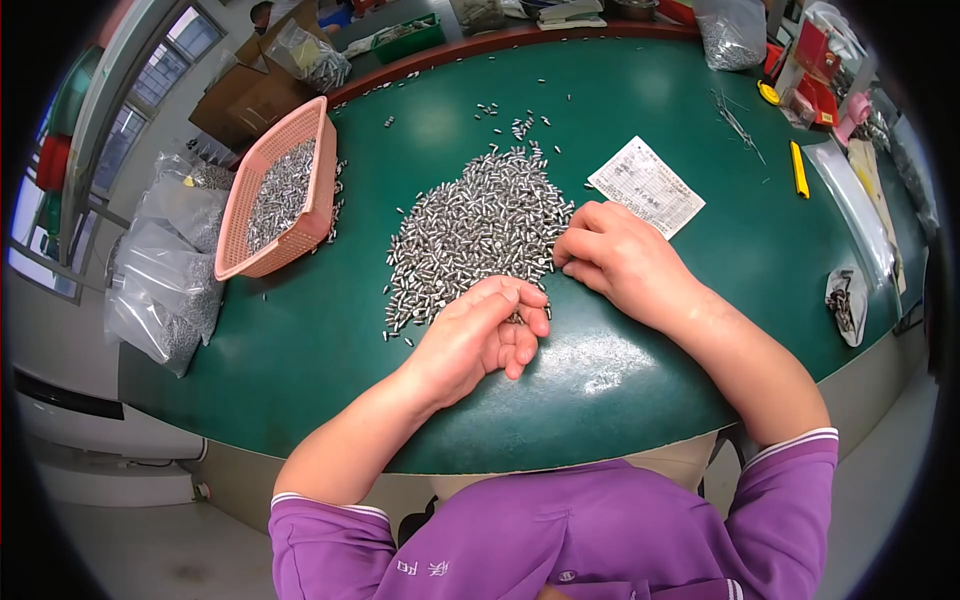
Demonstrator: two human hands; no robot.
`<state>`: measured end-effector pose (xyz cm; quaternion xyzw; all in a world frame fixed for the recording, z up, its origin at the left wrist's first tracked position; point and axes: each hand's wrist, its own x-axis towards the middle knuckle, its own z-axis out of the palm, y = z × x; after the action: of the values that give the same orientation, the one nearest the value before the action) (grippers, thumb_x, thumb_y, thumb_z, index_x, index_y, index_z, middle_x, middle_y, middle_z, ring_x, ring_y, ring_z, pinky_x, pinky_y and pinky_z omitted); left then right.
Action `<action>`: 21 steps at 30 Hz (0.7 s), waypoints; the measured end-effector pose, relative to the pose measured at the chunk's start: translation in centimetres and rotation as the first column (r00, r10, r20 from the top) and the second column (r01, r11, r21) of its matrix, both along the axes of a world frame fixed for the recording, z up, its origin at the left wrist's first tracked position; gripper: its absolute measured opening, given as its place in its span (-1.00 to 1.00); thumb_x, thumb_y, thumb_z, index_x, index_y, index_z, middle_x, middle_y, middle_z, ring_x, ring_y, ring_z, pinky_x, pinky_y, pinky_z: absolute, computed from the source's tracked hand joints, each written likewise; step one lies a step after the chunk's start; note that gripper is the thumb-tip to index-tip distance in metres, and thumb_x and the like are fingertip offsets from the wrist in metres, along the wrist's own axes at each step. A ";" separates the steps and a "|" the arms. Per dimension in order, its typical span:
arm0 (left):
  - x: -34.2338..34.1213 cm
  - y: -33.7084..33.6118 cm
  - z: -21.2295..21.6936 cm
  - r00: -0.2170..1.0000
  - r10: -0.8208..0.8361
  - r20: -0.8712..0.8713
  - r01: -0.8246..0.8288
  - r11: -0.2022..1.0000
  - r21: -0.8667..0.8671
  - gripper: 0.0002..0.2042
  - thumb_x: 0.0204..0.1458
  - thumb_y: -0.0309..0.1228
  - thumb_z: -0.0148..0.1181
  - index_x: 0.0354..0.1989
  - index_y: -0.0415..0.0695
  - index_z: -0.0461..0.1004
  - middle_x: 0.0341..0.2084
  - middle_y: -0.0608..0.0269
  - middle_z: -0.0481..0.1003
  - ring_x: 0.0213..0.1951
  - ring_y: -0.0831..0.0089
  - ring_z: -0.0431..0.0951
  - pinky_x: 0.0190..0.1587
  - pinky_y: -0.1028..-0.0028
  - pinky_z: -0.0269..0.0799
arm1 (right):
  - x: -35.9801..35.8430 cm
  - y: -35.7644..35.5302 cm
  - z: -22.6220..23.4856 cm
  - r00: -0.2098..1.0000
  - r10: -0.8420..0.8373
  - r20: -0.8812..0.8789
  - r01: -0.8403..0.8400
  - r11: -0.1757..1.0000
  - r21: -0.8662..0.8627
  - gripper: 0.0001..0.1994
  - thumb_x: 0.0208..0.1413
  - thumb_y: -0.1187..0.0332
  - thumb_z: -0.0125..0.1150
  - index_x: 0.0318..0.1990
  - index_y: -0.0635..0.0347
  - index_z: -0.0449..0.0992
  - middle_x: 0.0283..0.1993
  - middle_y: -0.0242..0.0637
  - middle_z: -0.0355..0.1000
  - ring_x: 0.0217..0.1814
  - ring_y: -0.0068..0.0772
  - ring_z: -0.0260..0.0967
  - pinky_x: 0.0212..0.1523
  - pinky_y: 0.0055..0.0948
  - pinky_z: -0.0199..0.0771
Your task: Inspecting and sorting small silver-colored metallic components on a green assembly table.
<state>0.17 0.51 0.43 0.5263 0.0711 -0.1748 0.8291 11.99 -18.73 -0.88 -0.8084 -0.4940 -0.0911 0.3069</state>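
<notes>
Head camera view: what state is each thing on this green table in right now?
Pile of small metal pins: loose heap on the green table.
Pink basket: upright, partly filled with pins.
Paper slip: lying flat.
Left hand: cupped, fingers curled at the pile's edge.
Right hand: palm down, fingertips on pins.

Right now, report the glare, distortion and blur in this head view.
Head view: glare patches on the green table; fisheye bends its edges, black corners vignette; the pile of metal pins and both hands look sharp; rim clutter is stretched and softer.
</notes>
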 end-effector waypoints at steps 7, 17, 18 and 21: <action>0.0 -0.1 0.1 1.000 -0.007 -0.014 0.007 1.000 0.020 -0.75 0.31 -0.32 -0.21 -0.09 -0.24 0.34 -0.34 0.17 0.43 -0.52 0.57 0.38 -0.55 0.61 0.31 | -0.1 0.0 0.2 1.000 0.024 -0.019 -0.024 1.000 -0.011 -0.88 -0.08 0.44 0.30 -0.34 0.12 0.51 -0.28 -0.32 0.36 -0.15 -0.22 0.35 -0.15 -0.27 0.42; 0.0 0.0 0.1 0.998 -0.057 0.006 0.056 0.996 0.073 -0.86 0.26 -0.39 -0.05 -0.11 -0.18 0.30 -0.40 0.29 0.43 -0.55 0.65 0.41 -0.59 0.64 0.34 | -1.5 0.7 1.4 0.943 0.274 -0.189 -0.230 0.947 0.226 -0.87 -0.06 0.44 0.32 -0.34 0.14 0.50 -0.26 -0.32 0.37 -0.14 -0.25 0.35 -0.14 -0.34 0.40; 0.0 -0.1 0.1 0.998 -0.062 0.007 0.062 0.995 0.078 -0.86 0.26 -0.40 -0.04 -0.11 -0.18 0.29 -0.40 0.29 0.42 -0.55 0.65 0.40 -0.59 0.64 0.33 | -1.7 0.9 1.5 0.939 0.296 -0.174 -0.252 0.938 0.238 -0.88 -0.06 0.45 0.32 -0.33 0.14 0.52 -0.27 -0.31 0.38 -0.15 -0.26 0.37 -0.15 -0.34 0.42; -0.1 -0.1 0.2 0.998 -0.060 -0.004 0.060 0.995 0.083 -0.87 0.27 -0.39 -0.06 -0.13 -0.18 0.30 -0.43 0.29 0.43 -0.57 0.64 0.39 -0.61 0.63 0.32 | -1.5 0.9 1.3 0.929 0.314 -0.198 -0.254 0.926 0.279 -0.89 -0.05 0.46 0.31 -0.34 0.14 0.53 -0.27 -0.31 0.39 -0.15 -0.27 0.38 -0.15 -0.35 0.42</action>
<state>0.10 0.42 0.67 0.5620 0.0631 -0.1969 0.8009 10.47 -17.81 0.37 -0.6878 -0.5507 -0.0086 0.4728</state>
